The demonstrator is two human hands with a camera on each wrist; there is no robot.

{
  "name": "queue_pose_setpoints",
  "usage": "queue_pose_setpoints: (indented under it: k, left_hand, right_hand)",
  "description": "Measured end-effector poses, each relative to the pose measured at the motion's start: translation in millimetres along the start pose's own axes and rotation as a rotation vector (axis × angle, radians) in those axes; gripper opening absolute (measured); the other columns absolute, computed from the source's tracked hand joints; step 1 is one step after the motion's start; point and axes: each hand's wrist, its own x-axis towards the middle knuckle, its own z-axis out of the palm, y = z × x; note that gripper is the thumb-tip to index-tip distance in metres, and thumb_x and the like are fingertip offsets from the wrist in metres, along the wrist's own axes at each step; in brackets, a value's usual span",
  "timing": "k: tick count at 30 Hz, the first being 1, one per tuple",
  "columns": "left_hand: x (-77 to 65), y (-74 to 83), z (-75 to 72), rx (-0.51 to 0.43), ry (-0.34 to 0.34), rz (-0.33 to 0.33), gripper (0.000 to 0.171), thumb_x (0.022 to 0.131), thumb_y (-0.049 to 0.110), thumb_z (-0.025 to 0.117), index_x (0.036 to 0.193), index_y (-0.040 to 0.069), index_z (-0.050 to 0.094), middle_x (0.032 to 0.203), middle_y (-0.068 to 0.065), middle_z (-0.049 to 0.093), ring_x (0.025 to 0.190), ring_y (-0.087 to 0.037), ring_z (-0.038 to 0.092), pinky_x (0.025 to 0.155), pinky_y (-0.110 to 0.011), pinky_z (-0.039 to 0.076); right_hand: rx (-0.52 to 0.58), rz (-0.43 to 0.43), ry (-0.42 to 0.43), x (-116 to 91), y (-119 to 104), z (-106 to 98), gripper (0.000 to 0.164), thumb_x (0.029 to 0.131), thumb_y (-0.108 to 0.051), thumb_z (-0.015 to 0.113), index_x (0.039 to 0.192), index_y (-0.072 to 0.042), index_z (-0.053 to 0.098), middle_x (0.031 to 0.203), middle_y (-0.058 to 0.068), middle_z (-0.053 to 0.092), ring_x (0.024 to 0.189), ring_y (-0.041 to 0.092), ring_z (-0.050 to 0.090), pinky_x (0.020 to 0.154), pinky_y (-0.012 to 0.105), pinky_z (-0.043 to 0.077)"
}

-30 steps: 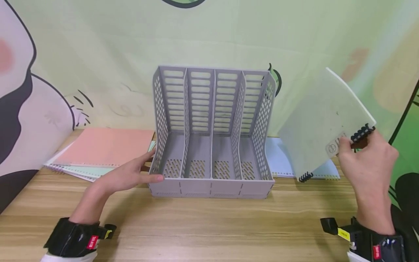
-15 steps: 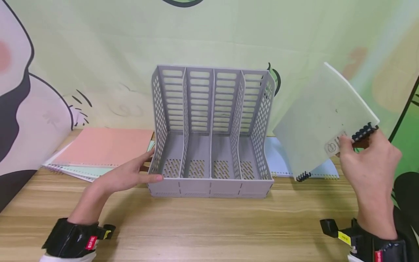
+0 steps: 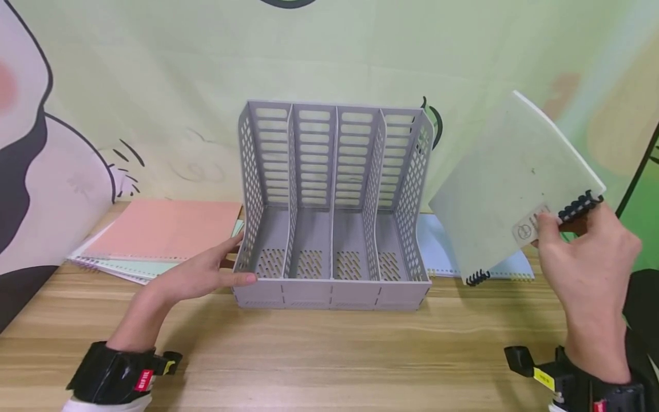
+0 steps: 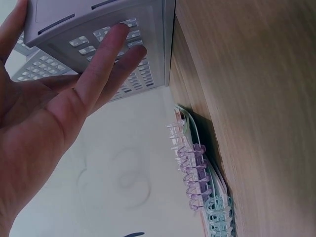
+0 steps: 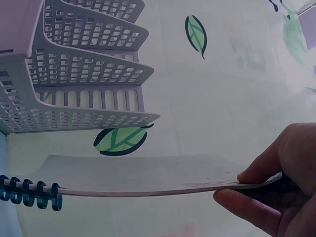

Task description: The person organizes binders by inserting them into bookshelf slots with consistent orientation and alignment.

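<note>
My right hand (image 3: 592, 257) pinches a ring-bound notebook (image 3: 509, 189) with a pale translucent cover and black rings, thumb on the cover near its label. The notebook is tilted up, to the right of a grey file organizer (image 3: 329, 294) with several upright compartments. In the right wrist view the notebook (image 5: 133, 175) appears nearly edge-on between thumb and fingers. At the organizer's front left corner rests my left hand (image 3: 198, 277), its thumb along the front rim. The left wrist view shows its extended fingers (image 4: 101, 64) touching the perforated side wall.
Left of the organizer lies a stack of notebooks, a pink one (image 3: 165, 229) on top and a pale green one (image 3: 134, 267) below. A blue notebook (image 3: 437, 246) lies to its right, partly behind the held one. A printed cloth (image 3: 329, 51) hangs behind the wooden table (image 3: 329, 355).
My right hand has shifted slightly to the right, and the notebook's upper edge has risen a little with it. My left hand stays at the organizer's corner.
</note>
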Motion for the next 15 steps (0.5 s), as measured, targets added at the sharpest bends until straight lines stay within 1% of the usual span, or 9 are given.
queue_pose_setpoints:
  k: [2, 6, 10, 15]
  left_hand:
    - [-0.2, -0.2, -0.1, 0.005, 0.002, -0.002, 0.098, 0.091, 0.032, 0.072, 0.158, 0.008, 0.004, 0.145, -0.024, 0.035, 0.133, -0.04, 0.037, 0.094, -0.038, 0.045]
    - [-0.4, -0.3, 0.0, 0.003, 0.002, -0.005, 0.098, 0.091, 0.032, 0.072, 0.158, 0.008, 0.004, 0.145, -0.023, 0.036, 0.134, -0.04, 0.037, 0.093, -0.037, 0.046]
    - [-0.1, 0.0, -0.1, -0.006, 0.002, -0.004, 0.098, 0.091, 0.032, 0.072, 0.159, 0.009, 0.004, 0.144, -0.023, 0.037, 0.133, -0.04, 0.037, 0.092, -0.036, 0.046]
    - [0.0, 0.3, -0.2, -0.011, 0.0, -0.002, 0.099, 0.091, 0.032, 0.072, 0.159, 0.009, 0.004, 0.144, -0.023, 0.038, 0.133, -0.04, 0.037, 0.092, -0.036, 0.047]
  right_hand:
    - [0.009, -0.009, 0.007, -0.3, -2.1, -1.6, 0.037, 0.092, -0.007, 0.061, 0.128, -0.003, 0.061, 0.112, 0.015, 0.067, 0.074, -0.035, 0.034, 0.059, 0.0, 0.03]
    - [0.032, -0.006, 0.016, -2.0, -6.4, -5.4, 0.037, 0.093, -0.007, 0.061, 0.13, -0.004, 0.061, 0.114, 0.014, 0.066, 0.075, -0.033, 0.037, 0.061, -0.001, 0.031]
    - [0.054, -0.013, 0.019, -3.1, -9.6, -7.7, 0.04, 0.093, -0.007, 0.061, 0.134, -0.008, 0.059, 0.117, 0.011, 0.065, 0.079, -0.033, 0.042, 0.064, -0.001, 0.034]
    - [0.085, -0.026, 0.025, -3.0, -12.7, -8.9, 0.042, 0.093, -0.005, 0.061, 0.135, -0.01, 0.059, 0.118, 0.01, 0.065, 0.084, -0.034, 0.042, 0.068, -0.001, 0.036]
